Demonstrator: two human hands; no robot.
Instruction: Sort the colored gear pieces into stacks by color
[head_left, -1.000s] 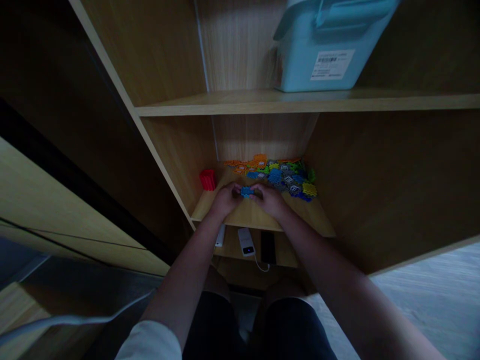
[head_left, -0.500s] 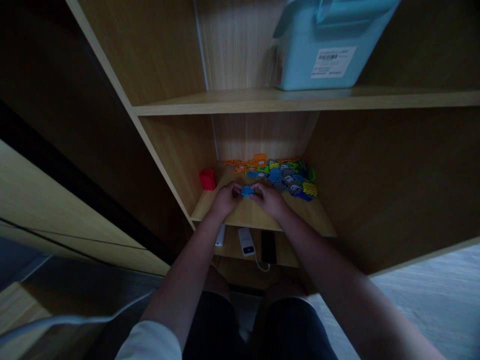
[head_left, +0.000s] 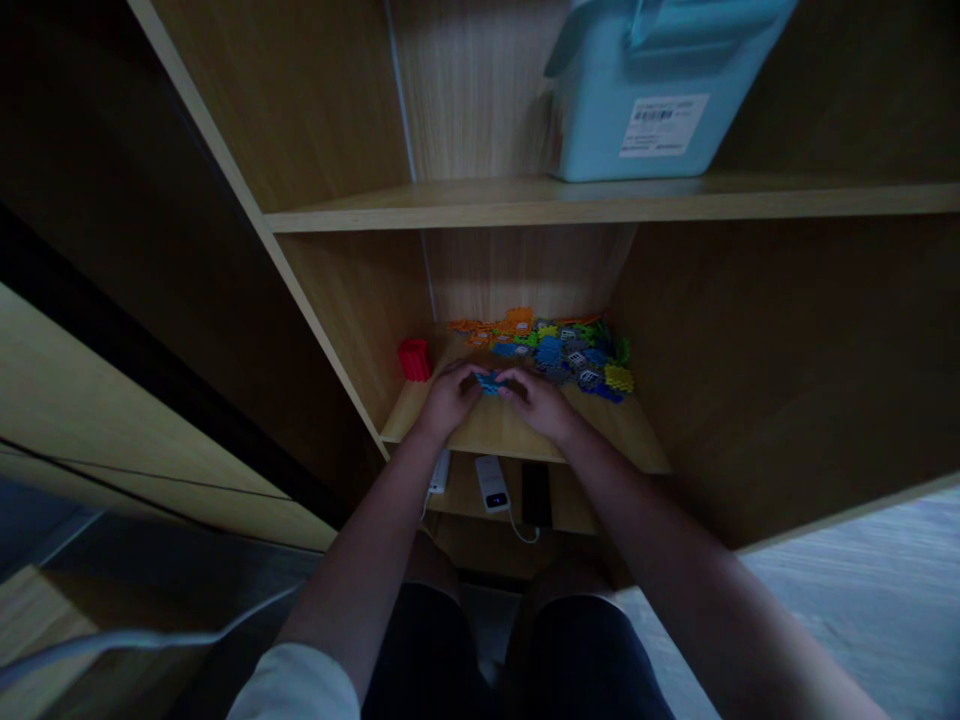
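Observation:
Between my hands is a small blue toothed-edge tile (head_left: 490, 383), like an interlocking foam or plastic building piece. My left hand (head_left: 452, 397) grips its left side with thumb and fingers. On its right side my right hand (head_left: 538, 400) pinches the same tile. Just behind, a pile of similar tiles (head_left: 574, 358) in orange, green, blue, grey and yellow covers the back and right of the shelf. A red block-like stack (head_left: 415, 360) stands to the left of my left hand.
A light blue lidded bin (head_left: 645, 110) sits on the shelf board above. On the lower shelf (head_left: 457, 500) lie a white power bank (head_left: 493, 484) with a cable and a dark phone-like slab (head_left: 536, 495). Cabinet side walls flank both arms.
The blue tile has tilted and shifted slightly left between my hands. My fingers have moved a little on it; the pile and red stack stay put.

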